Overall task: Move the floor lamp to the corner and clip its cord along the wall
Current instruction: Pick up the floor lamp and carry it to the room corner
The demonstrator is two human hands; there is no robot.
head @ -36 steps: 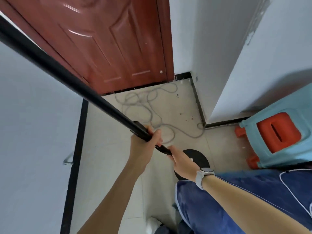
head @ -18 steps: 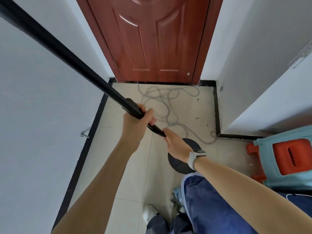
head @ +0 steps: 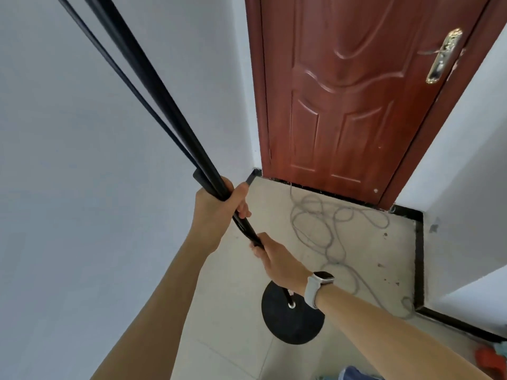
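The floor lamp's black pole [head: 153,86] runs from the upper left of the view down to the middle, with a thinner black rod [head: 131,86] beside it on the wall side; the two meet just above the upper grip. The left hand [head: 219,207] is wrapped fully around the pole, fingers curled closed over it and thumb on top. Just below, the right hand [head: 277,259] closes around the same pole, its fingers hidden behind the palm, so only the back of the hand and the clenched hold show. A pale watch [head: 318,286] sits on the right wrist.

Below the right hand the pole is hidden by the wrist, then reappears at the round black base [head: 290,325] on the tiled floor [head: 219,311]. Whether the base is flat on the tiles or lifted cannot be told.

Beyond the hands, a grey cord [head: 315,229] lies in loose loops on the floor, reaching from the threshold of the closed red-brown door [head: 356,105] toward the black skirting [head: 418,256] on the right. The white wall [head: 82,187] stands close on the left of the grip. The corner beside the door frame lies just past the left hand.
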